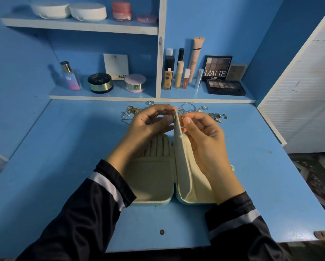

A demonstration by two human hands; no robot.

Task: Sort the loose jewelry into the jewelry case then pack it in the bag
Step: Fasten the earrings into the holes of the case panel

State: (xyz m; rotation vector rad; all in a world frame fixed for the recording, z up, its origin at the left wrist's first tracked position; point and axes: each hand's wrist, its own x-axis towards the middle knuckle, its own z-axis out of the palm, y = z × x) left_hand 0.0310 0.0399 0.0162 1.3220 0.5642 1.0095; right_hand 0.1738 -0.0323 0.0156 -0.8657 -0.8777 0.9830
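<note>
– Dark sleeves (94, 213) filled the bottom of the frame, crossing the near edge of the blue desk (54, 157). Which step did you record?

– Sorting, in my judgement, and early in it. The jewelry case (152, 181) lay open at centre frame, with its cream flap (180, 159) standing upright between the two halves. The ring rolls (158, 147) on the left half held no pieces that I could see.

– State of the hands?

– The left hand (144, 127) pinched the flap's top edge, thumb and fingers closed on it. The right hand (203, 132) met it from the other side, thumb and forefinger closed on a small metal piece (182, 119) held against the flap. Whether it was a stud or a ring, I could not tell.

– And the remaining stock?

– The loose jewelry (216, 116) lay scattered just beyond the fingertips, above centre frame and apart from both grips. No bag was in view.

– Next move?

– In my judgement, the piece needed seating on the flap while the left hand braced it, then a reach past for another. The chains looked tangled and would want lifting singly.
</note>
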